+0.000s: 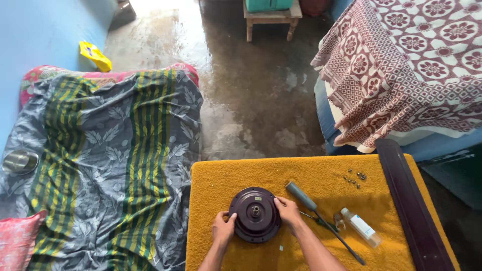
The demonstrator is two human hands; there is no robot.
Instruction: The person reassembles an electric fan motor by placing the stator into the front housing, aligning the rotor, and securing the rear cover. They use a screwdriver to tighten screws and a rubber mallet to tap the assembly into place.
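I have both hands on the round dark motor housing (255,215), which lies flat near the front middle of the mustard-yellow worktop (221,175). My left hand (222,229) grips its left rim, fingers curled over the edge; my right hand (287,211) is clamped on the right rim the same way. The centre shaft points up at me, bare. By my reading I am at the steadying stage, holding the housing square before turning or lifting it. The next move calls for an even grip on both sides, since the piece looks heavy and the cloth under it could slide.

Just to the right of my right hand lies a screwdriver (321,218) with a grey handle, its long shaft running down toward the front right. Beside it is a small clear bottle (360,227) on its side, close enough that a wide sweep of my right forearm would knock it. A scatter of small screws (354,178) sits further back, well apart from the housing, loose and easy to lose in the pile. A long dark fan blade (411,206) runs along the right edge of the worktop.

To my left a bed with a grey and green patterned sheet (110,165) carries a steel bowl (20,161); wet floor (251,100) lies beyond
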